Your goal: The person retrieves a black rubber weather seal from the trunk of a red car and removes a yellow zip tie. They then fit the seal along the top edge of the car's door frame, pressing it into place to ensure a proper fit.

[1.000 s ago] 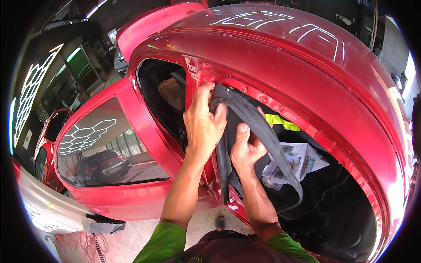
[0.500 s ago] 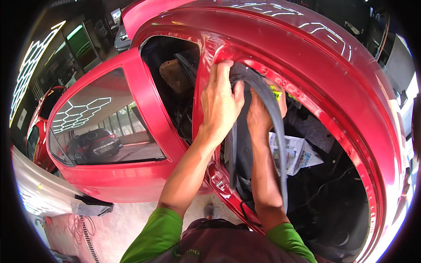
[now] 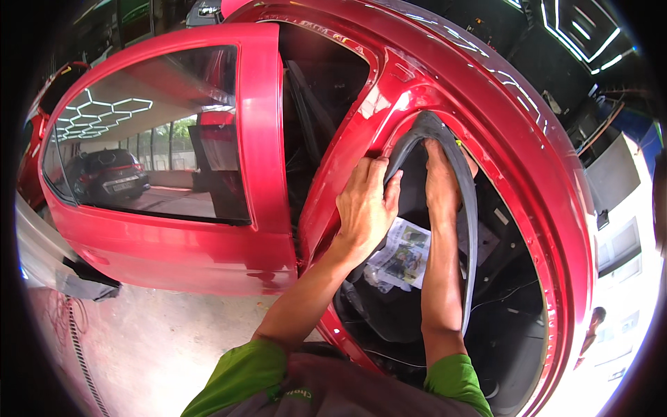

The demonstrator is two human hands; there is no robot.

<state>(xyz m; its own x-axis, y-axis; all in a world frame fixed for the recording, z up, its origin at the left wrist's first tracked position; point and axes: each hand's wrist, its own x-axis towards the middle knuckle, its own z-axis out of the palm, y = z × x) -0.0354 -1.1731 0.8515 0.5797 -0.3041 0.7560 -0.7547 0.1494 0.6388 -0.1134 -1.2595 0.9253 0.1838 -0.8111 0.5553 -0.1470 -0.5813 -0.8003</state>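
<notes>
A black rubber door seal [image 3: 470, 233] lies along the upper corner of the red car's door opening, and its far side hangs loose in a long strand. My left hand [image 3: 366, 207] pinches the seal against the pillar [image 3: 335, 174], thumb inside and fingers on the outer edge. Inside the seal's bend, my right hand [image 3: 442, 182] reaches up under the corner. Some of its fingers pass behind the strip and show on the far side, beside a small yellow bit; the fingertips are partly hidden.
An open red door [image 3: 167, 240] with a window stands on the left. Printed newspaper [image 3: 404, 254] lies inside the dark car interior [image 3: 511, 313]. The red roof edge [image 3: 528, 132] curves along the right. A hose [image 3: 78, 340] lies on the floor at lower left.
My left hand has slid from the upper corner down the pillar along the seal. My right hand has moved up into the corner. The whole view has shifted.
</notes>
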